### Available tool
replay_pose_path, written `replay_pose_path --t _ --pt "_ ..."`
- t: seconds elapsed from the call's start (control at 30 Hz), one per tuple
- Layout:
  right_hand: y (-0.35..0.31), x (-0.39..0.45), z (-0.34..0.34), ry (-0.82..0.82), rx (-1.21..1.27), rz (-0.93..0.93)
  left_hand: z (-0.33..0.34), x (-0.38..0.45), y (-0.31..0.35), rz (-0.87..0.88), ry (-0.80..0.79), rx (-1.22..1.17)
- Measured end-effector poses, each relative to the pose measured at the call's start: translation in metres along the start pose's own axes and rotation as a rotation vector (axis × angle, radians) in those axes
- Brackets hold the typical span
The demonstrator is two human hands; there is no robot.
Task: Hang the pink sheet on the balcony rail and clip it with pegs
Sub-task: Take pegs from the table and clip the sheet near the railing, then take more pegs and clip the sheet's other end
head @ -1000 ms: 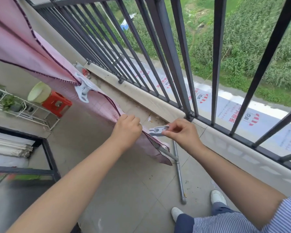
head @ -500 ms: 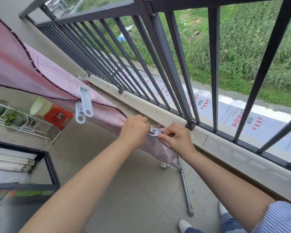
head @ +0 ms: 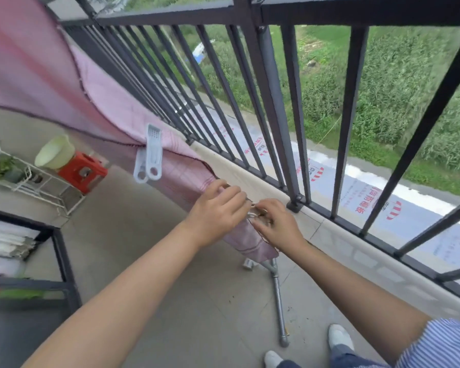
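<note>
The pink sheet (head: 109, 110) runs from upper left down to the middle of the view, draped over a low bar beside the dark balcony rail (head: 170, 17). A pale blue peg (head: 149, 158) is clipped on the sheet's edge. My left hand (head: 218, 208) grips the sheet's near end. My right hand (head: 276, 224) pinches a second pale peg (head: 252, 212) against the same end; most of that peg is hidden between the fingers. The two hands touch.
A metal pipe leg (head: 279, 301) of the drying stand lies on the floor below the hands. A red stool (head: 83, 171) with a pale bucket (head: 55, 152), a white plant rack (head: 16, 179) and a black frame shelf (head: 59, 251) stand on the left. My shoes (head: 339, 338) are at the bottom.
My right hand brought the peg from the right onto the sheet's end, meeting my left hand. The view tilted up, showing more of the rail's top.
</note>
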State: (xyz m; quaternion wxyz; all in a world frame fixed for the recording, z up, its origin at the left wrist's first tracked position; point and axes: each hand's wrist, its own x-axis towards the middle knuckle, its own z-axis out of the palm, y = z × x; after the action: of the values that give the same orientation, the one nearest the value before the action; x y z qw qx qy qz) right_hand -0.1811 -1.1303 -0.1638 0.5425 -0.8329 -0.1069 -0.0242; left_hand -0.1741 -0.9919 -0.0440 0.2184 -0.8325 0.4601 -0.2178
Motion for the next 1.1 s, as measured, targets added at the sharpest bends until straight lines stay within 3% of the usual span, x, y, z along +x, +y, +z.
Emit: replay_pose_path --t 0.1,0.17,0.3,0.4,0.5,0.63,0.77,0.93,1.1 --pt "-0.003 -0.009 -0.009 -0.037 -0.124 -0.031 0.000 -0.034 -0.003 -0.078 0.075 -0.012" --pt "-0.008 -0.017 -0.008 -0.070 -0.220 -0.057 0.006 -0.061 -0.004 -0.152 0.038 0.000" --pt "-0.020 -0.031 -0.006 -0.203 -0.388 0.036 0.026 -0.090 0.009 -0.222 0.041 -0.003" --pt "-0.019 -0.046 -0.009 -0.213 -0.583 0.119 0.035 -0.080 0.026 -0.194 -0.125 -0.097" --pt "-0.016 -0.080 -0.021 -0.081 -0.777 0.347 0.032 -0.053 0.045 -0.092 -0.298 -0.215" --pt "-0.020 -0.169 -0.038 0.152 -0.923 0.683 0.013 -0.013 0.092 0.057 -0.297 -0.299" --pt "-0.048 -0.302 -0.045 0.412 -0.867 1.076 -0.033 0.009 0.183 0.347 -0.315 -0.475" --pt "-0.100 -0.473 -0.028 0.750 -0.749 1.548 -0.120 0.004 0.310 0.735 -0.149 -0.553" --pt "-0.163 -0.613 0.038 1.067 -0.581 1.918 -0.216 -0.045 0.428 1.124 -0.056 -0.483"
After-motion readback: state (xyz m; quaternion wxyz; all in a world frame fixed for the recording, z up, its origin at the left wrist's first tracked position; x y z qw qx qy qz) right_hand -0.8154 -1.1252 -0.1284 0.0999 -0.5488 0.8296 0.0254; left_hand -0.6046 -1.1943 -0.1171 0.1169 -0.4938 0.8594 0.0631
